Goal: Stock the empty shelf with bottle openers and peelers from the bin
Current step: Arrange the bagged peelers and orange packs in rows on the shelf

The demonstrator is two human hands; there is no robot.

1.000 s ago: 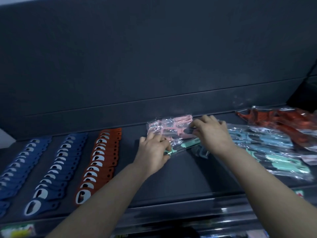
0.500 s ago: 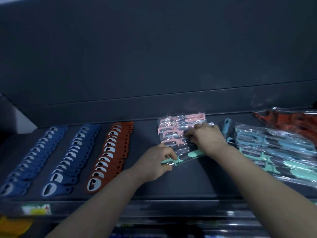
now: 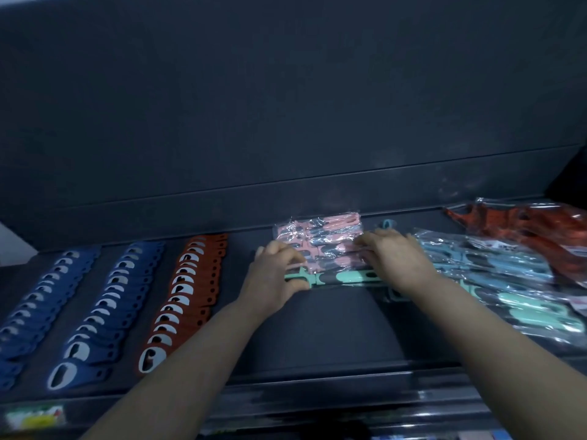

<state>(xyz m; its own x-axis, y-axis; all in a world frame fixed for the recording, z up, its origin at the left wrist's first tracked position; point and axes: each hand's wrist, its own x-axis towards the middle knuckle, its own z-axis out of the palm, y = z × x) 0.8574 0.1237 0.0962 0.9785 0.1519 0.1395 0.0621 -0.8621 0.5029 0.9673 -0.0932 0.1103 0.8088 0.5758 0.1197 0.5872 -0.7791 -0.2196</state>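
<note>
On the dark shelf (image 3: 333, 328) a mint-green wrapped peeler (image 3: 343, 277) lies crosswise in front of a row of pink wrapped peelers (image 3: 320, 238). My left hand (image 3: 273, 277) pinches the peeler's head end. My right hand (image 3: 397, 262) presses down on its handle end and on the pink packs. Two rows of blue bottle openers (image 3: 104, 312) and one row of red bottle openers (image 3: 187, 293) lie overlapped at the left.
A loose heap of light-blue and mint wrapped peelers (image 3: 502, 281) lies right of my right hand. Red wrapped peelers (image 3: 533, 230) sit at the far right back. The shelf's back wall (image 3: 286, 122) rises close behind. A price label (image 3: 35, 417) is on the front rail.
The mint peeler has been turned level and pushed up against the pink row. Both hands moved with it; the view shifted slightly.
</note>
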